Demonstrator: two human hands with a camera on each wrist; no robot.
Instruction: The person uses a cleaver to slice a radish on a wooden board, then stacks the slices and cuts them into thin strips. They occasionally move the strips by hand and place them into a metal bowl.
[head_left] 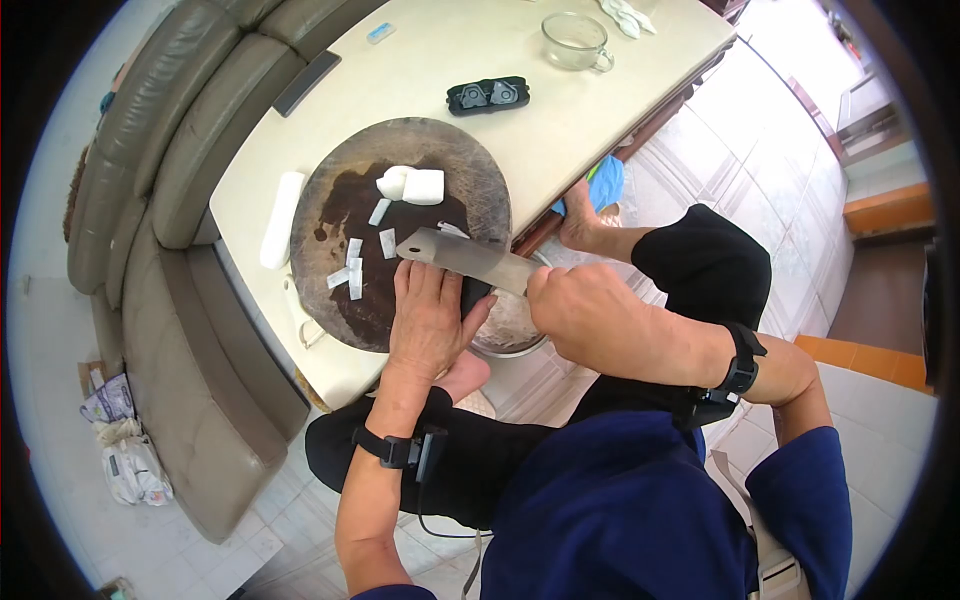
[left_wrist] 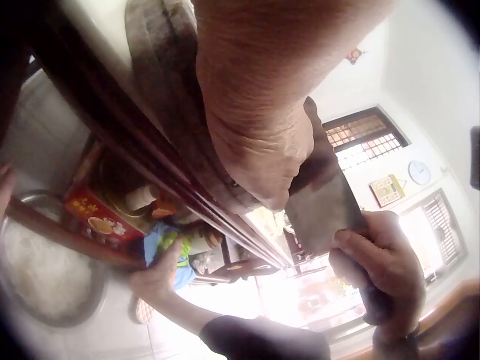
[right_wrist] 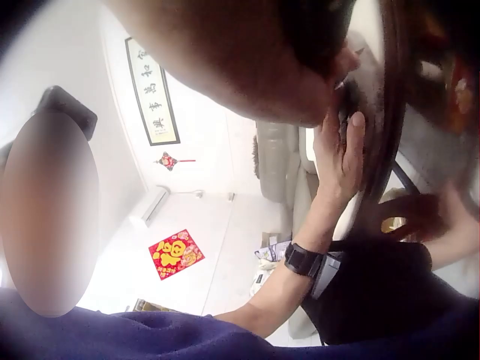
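Note:
The right hand (head_left: 585, 315) grips the handle of a cleaver (head_left: 470, 258), its broad blade lying over the round wooden board (head_left: 330, 180). Close to the blade's lower edge is the left hand (head_left: 430, 320), holding a dark object (head_left: 478, 294) between fingers and thumb; what it is cannot be told. White chunks (head_left: 424, 187) and several small white strips (head_left: 388, 243) lie on the wet, dark middle of the board. In the left wrist view, the blade (left_wrist: 322, 210) stands beside the left hand (left_wrist: 259, 150), whose fingertips are hidden.
On the table (head_left: 560, 135) are a long white piece (head_left: 282, 220), a white-handled tool (head_left: 296, 305), a black case (head_left: 488, 95) and a glass cup (head_left: 573, 42). A metal basin (head_left: 510, 325) sits below the table edge; a sofa (head_left: 200, 330) stands left.

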